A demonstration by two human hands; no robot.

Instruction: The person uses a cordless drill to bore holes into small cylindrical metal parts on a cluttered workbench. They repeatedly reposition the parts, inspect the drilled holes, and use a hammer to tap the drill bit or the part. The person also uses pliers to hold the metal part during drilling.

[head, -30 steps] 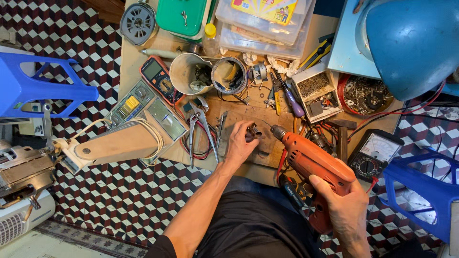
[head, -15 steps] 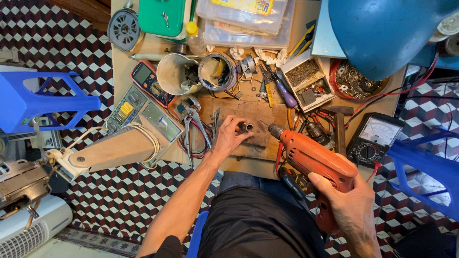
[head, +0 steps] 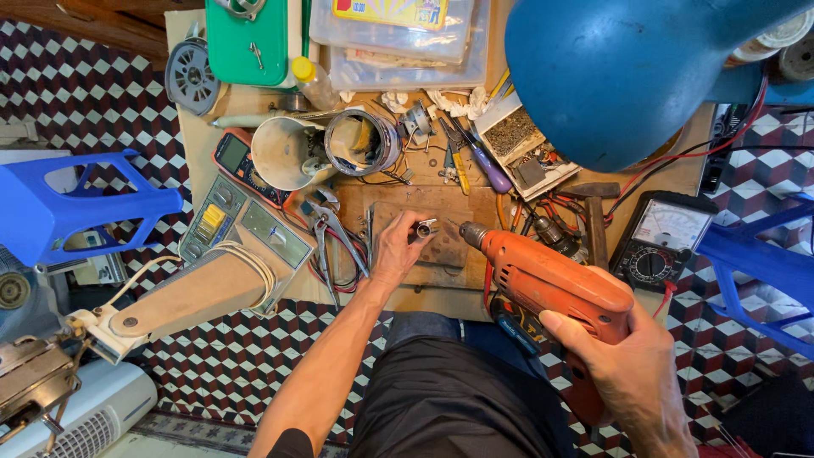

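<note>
1. Our left hand [head: 397, 250] pinches a small metal cylinder [head: 425, 227] between thumb and fingertips, fingers closed around it, holding it just above the wooden board [head: 441, 246] at the middle of the low table [head: 193, 144].
2. Our right hand [head: 632, 373] is wrapped fully around the handle of an orange power drill [head: 551, 284], a firm closed grip; the drill's chuck points left toward the cylinder, near it but apart.
3. Left of the board lie pliers [head: 326, 233] on a tangle of red and black wires, and beyond them a beige device with buttons [head: 246, 229].
4. Behind the board stand a pale cup [head: 284, 153] and a metal tin [head: 360, 140], with a purple-handled screwdriver [head: 483, 165] to their right.
5. To the right we see a hammer [head: 593, 212] and an analogue meter [head: 661, 242].
6. A blue lamp shade [head: 627, 72] hangs over the table's far right corner.
7. A blue plastic stool [head: 68, 203] stands on the checkered floor at left.
</note>
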